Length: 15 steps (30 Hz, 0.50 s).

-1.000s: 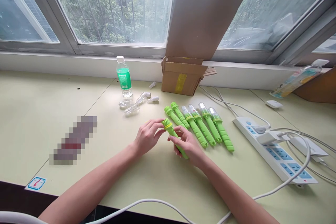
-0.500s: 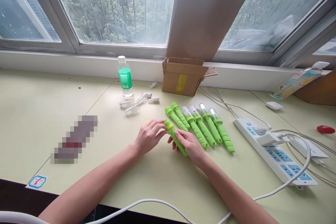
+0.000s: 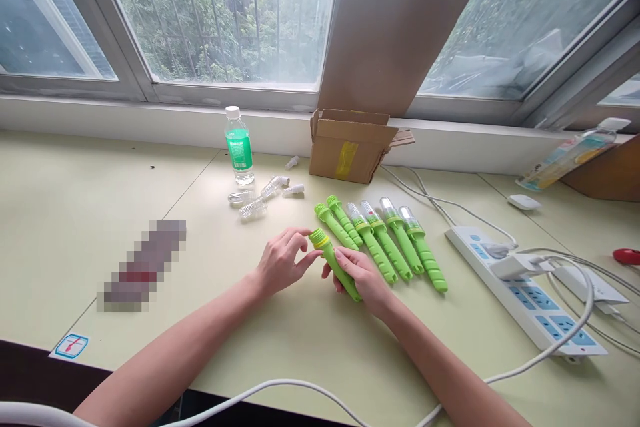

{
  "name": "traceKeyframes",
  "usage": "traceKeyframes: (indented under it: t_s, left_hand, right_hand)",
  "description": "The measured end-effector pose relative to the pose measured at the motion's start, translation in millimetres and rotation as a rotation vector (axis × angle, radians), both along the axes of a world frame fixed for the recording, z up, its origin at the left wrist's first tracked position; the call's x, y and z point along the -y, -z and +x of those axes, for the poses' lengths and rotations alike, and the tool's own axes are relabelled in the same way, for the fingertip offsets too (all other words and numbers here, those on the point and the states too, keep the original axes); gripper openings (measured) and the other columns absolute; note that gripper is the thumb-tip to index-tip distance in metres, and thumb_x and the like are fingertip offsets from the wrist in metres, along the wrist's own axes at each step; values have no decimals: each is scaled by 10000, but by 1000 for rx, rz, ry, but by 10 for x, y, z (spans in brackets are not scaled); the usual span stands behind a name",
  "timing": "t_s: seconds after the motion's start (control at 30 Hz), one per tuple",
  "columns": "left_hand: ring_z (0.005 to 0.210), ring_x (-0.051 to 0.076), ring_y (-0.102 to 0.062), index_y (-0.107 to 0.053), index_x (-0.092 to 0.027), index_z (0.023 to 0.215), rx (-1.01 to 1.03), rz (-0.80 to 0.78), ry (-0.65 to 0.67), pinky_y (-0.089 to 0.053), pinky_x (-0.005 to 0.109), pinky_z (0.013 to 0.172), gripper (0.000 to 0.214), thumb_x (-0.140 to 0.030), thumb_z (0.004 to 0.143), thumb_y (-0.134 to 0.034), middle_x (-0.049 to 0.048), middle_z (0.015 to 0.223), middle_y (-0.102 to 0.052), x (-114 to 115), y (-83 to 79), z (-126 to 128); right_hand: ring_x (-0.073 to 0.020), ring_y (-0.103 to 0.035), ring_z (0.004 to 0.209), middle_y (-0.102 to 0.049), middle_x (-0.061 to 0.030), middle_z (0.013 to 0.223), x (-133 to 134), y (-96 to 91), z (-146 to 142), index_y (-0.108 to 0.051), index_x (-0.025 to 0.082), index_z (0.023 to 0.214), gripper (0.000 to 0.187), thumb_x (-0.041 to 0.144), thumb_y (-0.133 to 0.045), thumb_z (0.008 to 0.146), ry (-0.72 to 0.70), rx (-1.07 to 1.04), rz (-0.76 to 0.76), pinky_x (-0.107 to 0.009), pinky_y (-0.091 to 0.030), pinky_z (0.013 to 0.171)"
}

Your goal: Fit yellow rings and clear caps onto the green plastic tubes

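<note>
My right hand (image 3: 361,278) is wrapped round the ribbed handle of a green tool (image 3: 331,260) lying slanted on the pale table (image 3: 100,213). My left hand (image 3: 281,260) sits at the tool's yellow-ringed top end, fingertips pinching its cap. Just right of the hands lie several more green tools (image 3: 380,240) in a row; the right ones carry clear caps, the two on the left show bare green tops. Loose clear caps (image 3: 257,200) lie farther back, near a green-labelled bottle (image 3: 238,145).
An open cardboard box (image 3: 347,145) stands against the window sill. A white power strip (image 3: 525,290) with plugged cables lies at the right, and a white cable (image 3: 280,387) runs along the near edge. A blurred dark object (image 3: 143,263) lies at the left. A red item (image 3: 627,255) sits far right.
My left fingers have shifted on the tool's top end, the index lifting slightly. My right hand and the tool have barely moved. The view turned a little.
</note>
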<state>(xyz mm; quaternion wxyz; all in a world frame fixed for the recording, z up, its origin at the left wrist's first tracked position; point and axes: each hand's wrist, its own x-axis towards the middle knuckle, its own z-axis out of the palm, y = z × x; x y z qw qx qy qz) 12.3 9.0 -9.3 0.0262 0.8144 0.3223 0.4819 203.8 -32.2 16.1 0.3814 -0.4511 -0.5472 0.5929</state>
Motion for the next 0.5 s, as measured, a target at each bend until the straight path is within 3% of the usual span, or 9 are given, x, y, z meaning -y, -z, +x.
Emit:
traceKeyframes:
  t_s: [0.17,0.4,0.5]
  left_hand:
    - [947,191,-668,-454,-201,750,47,-49,-35,-542,301,718,146,-171,870,-531,105,1013,-676,-40,-6,-37]
    - [1105,216,-623,-496,-199,758,23,-186,-125,-539,346,832,128,-205,886,-489,129,1188,-638,-145,8,-100]
    - [1231,240,-540,-543,-190,984,-8,-181,-141,-501,383,936,119,-224,882,-493,154,1368,-514,-172,-12,-124]
  right_hand:
    - [-107,-504,472,-655,-35,737,-8,19,-1,-589,170,812,351,491,-483,907,-2,-33,2,-243,-381,463]
    - [-104,-496,479,-666,-47,774,-20,48,6,-585,168,789,354,483,-480,911,-2,-49,-2,-247,-390,470]
    - [-104,-497,475,-668,-47,764,-21,40,-3,-587,167,774,363,493,-487,901,-3,-46,-2,-245,-380,456]
